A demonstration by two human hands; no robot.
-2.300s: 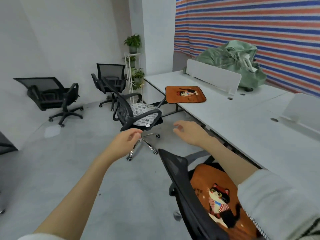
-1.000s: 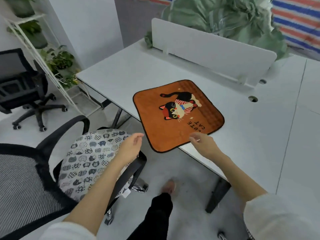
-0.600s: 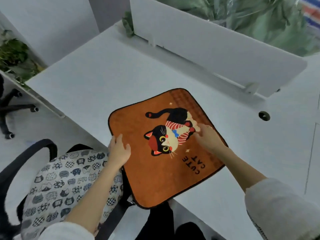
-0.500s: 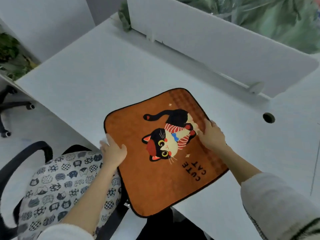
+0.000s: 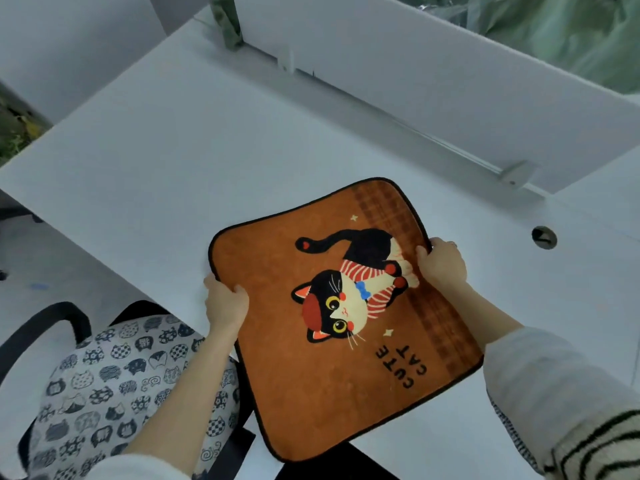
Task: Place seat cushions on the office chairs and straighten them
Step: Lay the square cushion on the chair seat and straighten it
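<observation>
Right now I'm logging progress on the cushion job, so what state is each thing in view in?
Orange cat cushion: gripped at both side edges, part over the desk, near end past its edge.
Left hand: closed on the cushion's left edge.
Right hand: closed on its right edge.
Patterned cushion: lying on the chair seat.
Desk: bare apart from the cushion.

Orange cat cushion point(image 5: 311, 358): being gripped at opposite edges, overhanging the white desk point(image 5: 173, 150).
Left hand point(image 5: 225, 303): being closed on the left edge.
Right hand point(image 5: 441, 265): being closed on the right edge.
Office chair point(image 5: 38, 327): being covered by a patterned cushion point(image 5: 114, 382).
</observation>
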